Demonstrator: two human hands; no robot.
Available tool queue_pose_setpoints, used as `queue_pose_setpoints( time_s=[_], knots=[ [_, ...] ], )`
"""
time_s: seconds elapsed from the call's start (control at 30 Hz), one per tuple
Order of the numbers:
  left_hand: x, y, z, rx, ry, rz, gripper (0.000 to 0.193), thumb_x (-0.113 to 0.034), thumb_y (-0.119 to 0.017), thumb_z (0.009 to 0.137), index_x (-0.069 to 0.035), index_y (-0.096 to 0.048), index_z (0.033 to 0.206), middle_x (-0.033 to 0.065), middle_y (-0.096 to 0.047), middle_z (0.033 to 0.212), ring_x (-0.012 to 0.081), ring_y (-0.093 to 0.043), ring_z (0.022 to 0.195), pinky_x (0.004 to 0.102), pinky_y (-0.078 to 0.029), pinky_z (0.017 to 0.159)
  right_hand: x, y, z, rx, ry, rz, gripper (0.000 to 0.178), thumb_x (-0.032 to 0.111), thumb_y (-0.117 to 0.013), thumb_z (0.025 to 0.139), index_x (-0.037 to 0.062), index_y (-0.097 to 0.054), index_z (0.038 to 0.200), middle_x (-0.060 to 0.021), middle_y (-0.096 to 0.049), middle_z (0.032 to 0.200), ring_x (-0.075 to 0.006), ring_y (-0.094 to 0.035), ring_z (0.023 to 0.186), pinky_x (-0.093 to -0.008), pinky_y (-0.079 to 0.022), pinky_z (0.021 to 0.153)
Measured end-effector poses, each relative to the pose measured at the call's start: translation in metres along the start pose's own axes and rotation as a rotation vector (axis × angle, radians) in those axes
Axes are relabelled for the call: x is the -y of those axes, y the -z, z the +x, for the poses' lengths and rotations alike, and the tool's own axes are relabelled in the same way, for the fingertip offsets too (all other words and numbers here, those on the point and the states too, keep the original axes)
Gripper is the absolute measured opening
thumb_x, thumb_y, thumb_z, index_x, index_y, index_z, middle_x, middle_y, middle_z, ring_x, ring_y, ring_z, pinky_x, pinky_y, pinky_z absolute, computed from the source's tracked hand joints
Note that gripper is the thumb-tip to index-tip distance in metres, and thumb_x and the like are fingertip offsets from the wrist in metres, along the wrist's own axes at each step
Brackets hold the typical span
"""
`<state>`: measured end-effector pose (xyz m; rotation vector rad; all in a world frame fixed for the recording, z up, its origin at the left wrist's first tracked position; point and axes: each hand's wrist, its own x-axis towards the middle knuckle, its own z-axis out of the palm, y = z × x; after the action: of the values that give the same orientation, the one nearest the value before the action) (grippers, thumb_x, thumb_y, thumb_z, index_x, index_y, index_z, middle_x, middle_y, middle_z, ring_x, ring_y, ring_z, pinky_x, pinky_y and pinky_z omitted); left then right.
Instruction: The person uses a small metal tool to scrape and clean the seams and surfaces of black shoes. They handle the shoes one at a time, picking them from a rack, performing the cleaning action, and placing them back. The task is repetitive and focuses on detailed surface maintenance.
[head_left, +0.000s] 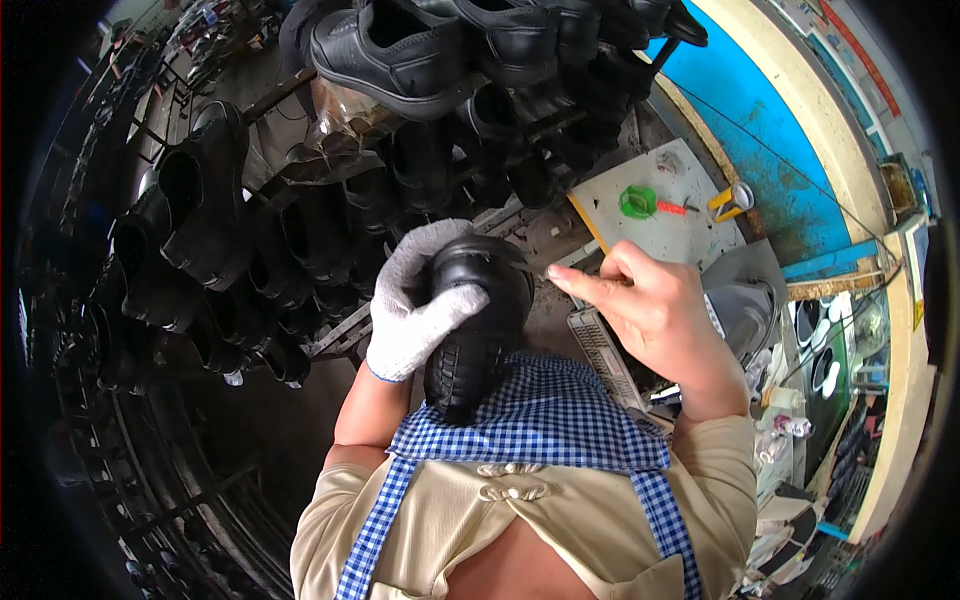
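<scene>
Resting sole-up against the blue checked apron [540, 415] at the chest, a black shoe [478, 320] is held in the middle of the view. Its toe end is gripped by the left hand [415, 300], which is covered by a white knit glove; the gloved fingers [450, 308] are curled closed over the upper and the edge of the sole. The right hand [660, 315] is bare and is kept just to the right of the shoe. Its fingers [590, 285] are drawn together and extended toward the shoe's rim, and a thin tool seems to be pinched between them, though it cannot be made out clearly. Whether the fingertips touch the shoe cannot be told.

Little open room is left between the two hands. A grey ribbed piece [605, 355] is seen below the right hand, close to the apron's edge. Beyond it, a pale work board [680, 230] carries a green round object [637, 202] and a yellow-handled tool [728, 203]. Above and to the left, racks are crowded with black shoes [400, 55], leaving a narrow gap over the hands. A blue wall [760, 130] is seen at the upper right.
</scene>
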<state>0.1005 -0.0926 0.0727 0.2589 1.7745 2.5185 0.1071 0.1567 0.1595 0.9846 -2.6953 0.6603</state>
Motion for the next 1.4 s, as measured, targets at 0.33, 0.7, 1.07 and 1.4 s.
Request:
queue_pose_setpoints(
  time_s=[0.33, 0.7, 1.07, 1.4],
  knots=[
    [-0.001, -0.011, 0.002, 0.129, -0.077, 0.204, 0.061, -0.015, -0.086, 0.074, 0.001, -0.058, 0.126, 0.0123, -0.064, 0.117, 0.0201, -0.062, 0.11, 0.0343, -0.049, 0.098, 0.004, 0.002, -0.001, -0.012, 0.002, -0.026, 0.048, -0.005, -0.073, 0.074, 0.0203, -0.075, 0.115, -0.0048, -0.05, 0.075, -0.0194, -0.055, 0.056, -0.0338, -0.046, 0.052],
    [-0.005, -0.014, 0.003, 0.116, -0.016, 0.117, 0.062, -0.014, -0.087, 0.074, 0.001, -0.057, 0.126, 0.0112, -0.065, 0.117, 0.0193, -0.062, 0.108, 0.0341, -0.05, 0.098, -0.005, 0.017, -0.016, -0.041, -0.025, -0.011, 0.04, -0.001, -0.075, 0.075, 0.018, -0.077, 0.11, -0.0045, -0.05, 0.072, -0.0187, -0.055, 0.054, -0.0333, -0.043, 0.049],
    [-0.005, -0.019, 0.003, 0.174, -0.008, 0.104, 0.063, -0.015, -0.086, 0.073, 0.001, -0.057, 0.127, 0.0117, -0.064, 0.119, 0.0204, -0.062, 0.11, 0.0348, -0.049, 0.099, -0.01, 0.004, -0.006, -0.184, -0.049, 0.051, 0.038, -0.004, -0.07, 0.083, 0.0144, -0.074, 0.116, -0.0044, -0.049, 0.074, -0.0171, -0.051, 0.057, -0.0298, -0.042, 0.053],
    [0.0, 0.016, 0.022, -0.154, -0.207, -0.344, 0.062, -0.024, -0.077, 0.081, -0.001, -0.053, 0.133, 0.0129, -0.063, 0.121, 0.0234, -0.062, 0.111, 0.038, -0.052, 0.098, -0.065, -0.113, -0.081, -0.113, -0.183, 0.279, 0.079, 0.031, -0.087, 0.074, 0.0073, -0.051, 0.14, -0.0084, -0.066, 0.085, -0.0225, -0.068, 0.071, -0.0334, -0.054, 0.063]
  ],
)
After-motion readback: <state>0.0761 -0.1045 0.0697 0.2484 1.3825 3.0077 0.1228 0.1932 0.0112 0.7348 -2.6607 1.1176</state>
